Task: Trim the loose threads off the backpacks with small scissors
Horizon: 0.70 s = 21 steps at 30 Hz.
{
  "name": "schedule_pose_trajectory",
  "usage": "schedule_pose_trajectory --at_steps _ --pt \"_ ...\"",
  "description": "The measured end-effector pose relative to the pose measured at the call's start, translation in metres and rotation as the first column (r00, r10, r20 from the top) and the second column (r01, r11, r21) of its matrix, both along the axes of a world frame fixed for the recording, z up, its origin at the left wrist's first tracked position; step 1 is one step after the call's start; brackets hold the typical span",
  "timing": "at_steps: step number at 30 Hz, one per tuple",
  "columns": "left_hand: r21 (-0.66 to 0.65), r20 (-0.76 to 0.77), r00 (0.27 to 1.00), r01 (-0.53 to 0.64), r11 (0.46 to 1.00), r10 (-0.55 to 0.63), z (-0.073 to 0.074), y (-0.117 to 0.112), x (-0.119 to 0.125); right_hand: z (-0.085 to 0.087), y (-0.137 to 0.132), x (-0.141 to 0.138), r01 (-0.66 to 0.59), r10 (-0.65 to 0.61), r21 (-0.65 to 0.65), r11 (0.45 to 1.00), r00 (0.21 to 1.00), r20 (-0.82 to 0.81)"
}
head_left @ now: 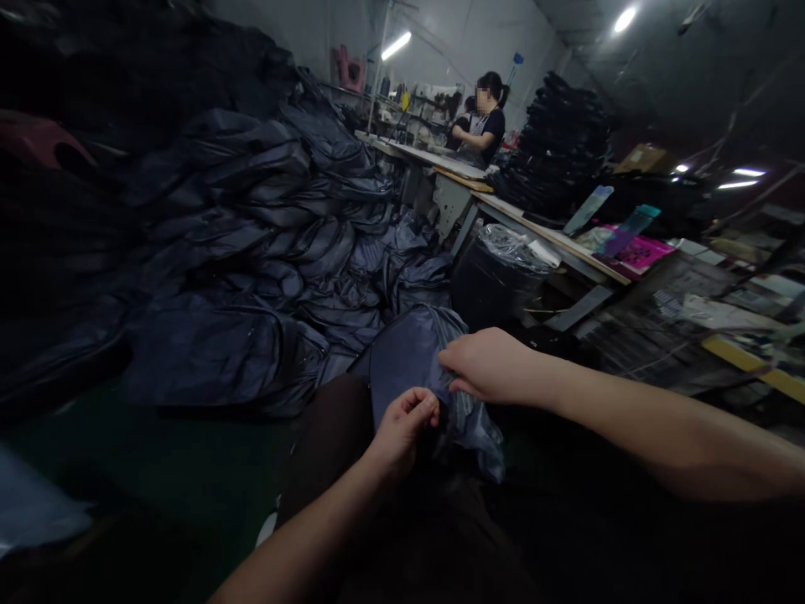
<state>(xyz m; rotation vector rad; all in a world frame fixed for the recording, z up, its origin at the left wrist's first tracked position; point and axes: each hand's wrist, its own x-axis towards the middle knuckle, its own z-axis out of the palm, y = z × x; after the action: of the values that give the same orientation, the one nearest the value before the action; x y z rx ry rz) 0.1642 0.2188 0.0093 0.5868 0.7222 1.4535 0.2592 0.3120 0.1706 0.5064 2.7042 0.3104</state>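
A dark blue fabric bag (406, 356) lies across my lap, its smooth panel turned up and its crumpled lining hanging down on the right. My right hand (487, 365) is closed at the bag's right edge, fingers bent down onto the cloth. Just in front of the bag's lower edge, my left hand (406, 424) is held in a pinch, thumb against the curled fingers. Whatever lies between those fingertips is too small or dark to make out.
A large heap of similar dark bags (270, 226) fills the left and centre. To the right stand a plastic-lined bin (500, 273) and a long worktable (553, 231). Behind it, a person (487, 126) works near a tall dark stack (557, 151). A red stool (44, 138) is far left.
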Motion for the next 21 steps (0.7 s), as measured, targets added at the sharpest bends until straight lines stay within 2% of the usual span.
schedule_pose_trajectory --at_steps 8,11,14,17,20,21 --pt "-0.057 0.052 0.999 0.006 0.998 -0.003 -0.003 -0.001 -0.002 -0.002 0.0 0.002 0.103 -0.083 -0.159 0.982 0.988 0.13" --pt "-0.11 0.052 0.997 -0.057 0.992 0.063 -0.006 0.002 -0.003 -0.001 0.001 0.001 0.118 -0.098 -0.16 0.98 0.987 0.127" --pt "-0.195 -0.016 0.982 -0.188 0.963 0.189 -0.014 0.003 -0.021 0.0 0.002 0.0 0.114 -0.099 -0.185 0.976 0.991 0.092" --pt "-0.28 -0.178 0.91 -0.411 0.867 0.374 -0.024 0.002 -0.06 0.0 0.003 0.001 0.104 -0.092 -0.212 0.972 0.993 0.068" --pt "-0.282 -0.381 0.749 -0.652 0.704 0.541 -0.029 -0.004 -0.093 -0.001 0.003 0.0 0.11 -0.098 -0.229 0.967 0.993 0.065" --pt "-0.25 -0.44 0.697 -0.7 0.669 0.566 -0.028 -0.006 -0.098 -0.001 0.003 -0.001 0.109 -0.097 -0.236 0.966 0.993 0.062"
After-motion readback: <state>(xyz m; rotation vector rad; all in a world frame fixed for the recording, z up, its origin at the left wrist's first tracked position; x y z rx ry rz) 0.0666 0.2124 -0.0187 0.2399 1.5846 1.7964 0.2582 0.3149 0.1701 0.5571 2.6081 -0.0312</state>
